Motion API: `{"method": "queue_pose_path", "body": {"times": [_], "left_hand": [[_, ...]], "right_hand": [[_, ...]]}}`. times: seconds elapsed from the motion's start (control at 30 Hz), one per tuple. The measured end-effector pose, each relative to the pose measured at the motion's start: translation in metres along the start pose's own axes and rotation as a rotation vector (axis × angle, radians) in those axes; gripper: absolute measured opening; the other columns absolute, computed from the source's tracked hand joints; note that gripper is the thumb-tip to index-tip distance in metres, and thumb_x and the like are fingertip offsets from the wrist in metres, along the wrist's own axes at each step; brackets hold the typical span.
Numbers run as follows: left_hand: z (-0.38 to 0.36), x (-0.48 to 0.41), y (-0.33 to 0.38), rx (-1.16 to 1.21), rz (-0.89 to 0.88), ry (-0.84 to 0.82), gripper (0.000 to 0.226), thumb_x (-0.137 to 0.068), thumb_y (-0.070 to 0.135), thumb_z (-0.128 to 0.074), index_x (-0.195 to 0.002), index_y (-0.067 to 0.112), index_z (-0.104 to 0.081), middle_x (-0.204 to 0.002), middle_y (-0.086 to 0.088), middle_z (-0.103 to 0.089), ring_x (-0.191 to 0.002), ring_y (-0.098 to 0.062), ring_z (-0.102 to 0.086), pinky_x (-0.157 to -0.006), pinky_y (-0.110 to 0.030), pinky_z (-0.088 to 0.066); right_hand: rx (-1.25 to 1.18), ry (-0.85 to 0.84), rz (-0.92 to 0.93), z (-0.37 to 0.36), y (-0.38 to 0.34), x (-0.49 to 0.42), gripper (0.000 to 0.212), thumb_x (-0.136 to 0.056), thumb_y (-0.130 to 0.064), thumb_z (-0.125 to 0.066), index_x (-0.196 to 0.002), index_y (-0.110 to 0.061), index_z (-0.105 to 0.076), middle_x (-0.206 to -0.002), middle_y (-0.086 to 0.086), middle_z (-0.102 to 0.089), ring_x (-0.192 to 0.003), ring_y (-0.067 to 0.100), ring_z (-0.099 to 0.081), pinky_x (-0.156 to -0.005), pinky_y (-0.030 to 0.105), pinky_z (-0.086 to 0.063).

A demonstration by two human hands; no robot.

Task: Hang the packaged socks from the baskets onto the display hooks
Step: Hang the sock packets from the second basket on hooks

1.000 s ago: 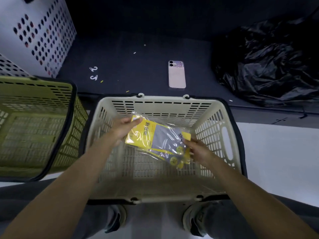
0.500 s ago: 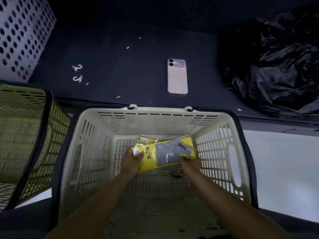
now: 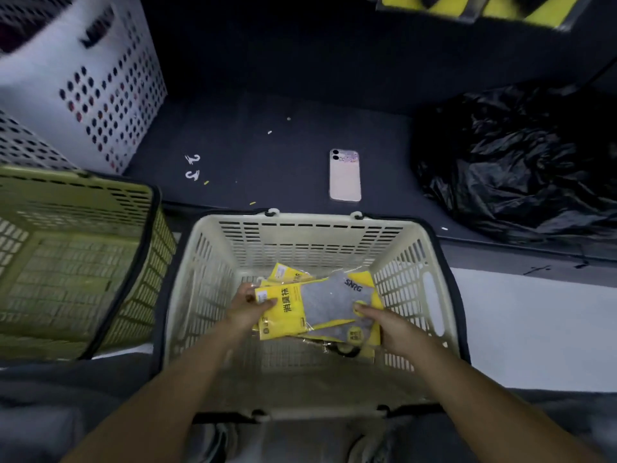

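Phone on dark surface beyond basket

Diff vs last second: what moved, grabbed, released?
The left hand and right hand, both still gripping the sock packs, carried them down into the cream basket, toward its far wall. Nothing released. The phone, black bag and green basket stayed put.

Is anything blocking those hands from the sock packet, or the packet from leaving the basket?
Nothing visible. Both the left hand and right hand already grip the top sock packet, and the cream basket is open above it. The display hooks are out of view.
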State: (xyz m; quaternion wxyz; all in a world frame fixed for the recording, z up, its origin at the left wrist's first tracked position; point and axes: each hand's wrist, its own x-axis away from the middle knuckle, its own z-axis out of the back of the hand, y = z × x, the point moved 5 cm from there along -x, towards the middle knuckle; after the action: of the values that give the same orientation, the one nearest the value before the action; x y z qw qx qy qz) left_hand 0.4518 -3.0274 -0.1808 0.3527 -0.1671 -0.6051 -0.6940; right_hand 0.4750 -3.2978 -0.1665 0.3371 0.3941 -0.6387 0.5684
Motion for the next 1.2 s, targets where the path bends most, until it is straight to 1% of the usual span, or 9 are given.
{"method": "queue_pose_path", "body": {"times": [0.07,0.23,0.37,0.6,0.67,0.77,0.97,1.03,1.2], "left_hand": [[0.011,0.017,0.017,0.097,-0.021,0.034,0.043,-0.076,0.007,-0.076,-0.112,0.006,-0.053,-0.11,-0.011,-0.061,-0.087,-0.02,-0.061,-0.058,-0.022,-0.052],[0.044,0.073,0.092,0.457,-0.324,0.115,0.04,-0.072,0.042,-0.073,-0.099,0.019,-0.057,-0.088,0.004,-0.065,-0.073,-0.012,-0.063,-0.056,-0.022,-0.052],[0.031,0.127,0.168,0.783,-0.508,-0.198,0.039,-0.076,0.054,-0.062,-0.101,0.024,-0.061,-0.095,0.008,-0.072,-0.086,-0.01,-0.07,-0.07,-0.023,-0.056],[0.005,0.201,0.269,0.737,-0.663,-0.054,0.031,-0.075,0.038,-0.073,-0.103,0.026,-0.065,-0.101,0.007,-0.074,-0.095,-0.012,-0.069,-0.08,-0.031,-0.054],[0.015,0.21,0.291,0.617,-0.742,-0.048,0.026,-0.075,0.038,-0.073,-0.099,0.028,-0.066,-0.099,0.009,-0.074,-0.091,-0.007,-0.069,-0.075,-0.023,-0.053],[0.015,0.226,0.32,0.434,-0.83,-0.049,0.033,-0.067,0.043,-0.076,-0.095,0.027,-0.067,-0.092,0.013,-0.074,-0.087,-0.003,-0.069,-0.072,-0.019,-0.05],[0.017,0.254,0.365,0.393,-0.981,-0.023,0.042,-0.053,0.043,-0.08,-0.09,0.026,-0.068,-0.084,0.015,-0.074,-0.079,-0.001,-0.07,-0.061,-0.009,-0.05],[0.022,0.254,0.376,0.393,-0.99,-0.015,0.042,-0.05,0.04,-0.082,-0.086,0.026,-0.068,-0.08,0.017,-0.074,-0.075,0.0,-0.07,-0.057,-0.009,-0.05],[0.014,0.255,0.391,0.296,-0.977,-0.089,0.044,-0.049,0.041,-0.084,-0.088,0.029,-0.066,-0.077,0.022,-0.072,-0.071,0.004,-0.069,-0.053,-0.007,-0.048]], "right_hand": [[-0.005,-0.07,0.06,-0.005,-0.008,0.028,0.042,-0.086,-0.014,-0.063,-0.127,-0.008,-0.058,-0.121,0.018,-0.065,-0.102,0.032,-0.064,-0.087,0.042,-0.053],[-0.111,-0.096,0.279,-0.011,-0.05,0.104,0.051,-0.074,-0.023,-0.069,-0.124,-0.013,-0.062,-0.117,0.009,-0.069,-0.104,0.028,-0.067,-0.079,0.038,-0.057],[-0.254,-0.217,0.513,-0.029,-0.102,0.168,0.046,-0.081,-0.026,-0.065,-0.125,-0.014,-0.061,-0.124,0.006,-0.066,-0.112,0.024,-0.064,-0.088,0.038,-0.053],[-0.067,-0.066,0.849,-0.062,-0.166,0.253,0.073,-0.079,-0.024,-0.072,-0.141,-0.017,-0.037,-0.131,0.001,-0.058,-0.112,0.018,-0.062,-0.082,0.026,-0.054],[0.118,0.178,1.081,-0.052,-0.202,0.286,0.085,-0.077,-0.038,-0.07,-0.147,-0.022,-0.024,-0.144,-0.003,-0.042,-0.126,0.008,-0.046,-0.092,0.017,-0.041],[0.382,0.166,1.289,-0.072,-0.246,0.331,0.094,-0.071,-0.067,-0.054,-0.15,-0.026,-0.025,-0.152,-0.013,-0.031,-0.136,0.0,-0.031,-0.104,0.018,-0.028],[0.28,-0.015,1.282,-0.109,-0.266,0.347,0.051,-0.087,-0.045,-0.056,-0.132,-0.022,-0.046,-0.117,-0.021,-0.058,-0.099,-0.02,-0.054,-0.071,-0.004,-0.041],[0.201,-0.054,1.274,-0.109,-0.268,0.348,0.026,-0.087,-0.037,-0.061,-0.109,-0.023,-0.06,-0.097,-0.017,-0.069,-0.087,-0.016,-0.061,-0.067,0.0,-0.044],[0.044,-0.063,1.216,-0.097,-0.279,0.351,0.033,-0.069,-0.041,-0.074,-0.089,-0.016,-0.066,-0.092,0.002,-0.074,-0.088,0.017,-0.07,-0.075,0.028,-0.056]]}}
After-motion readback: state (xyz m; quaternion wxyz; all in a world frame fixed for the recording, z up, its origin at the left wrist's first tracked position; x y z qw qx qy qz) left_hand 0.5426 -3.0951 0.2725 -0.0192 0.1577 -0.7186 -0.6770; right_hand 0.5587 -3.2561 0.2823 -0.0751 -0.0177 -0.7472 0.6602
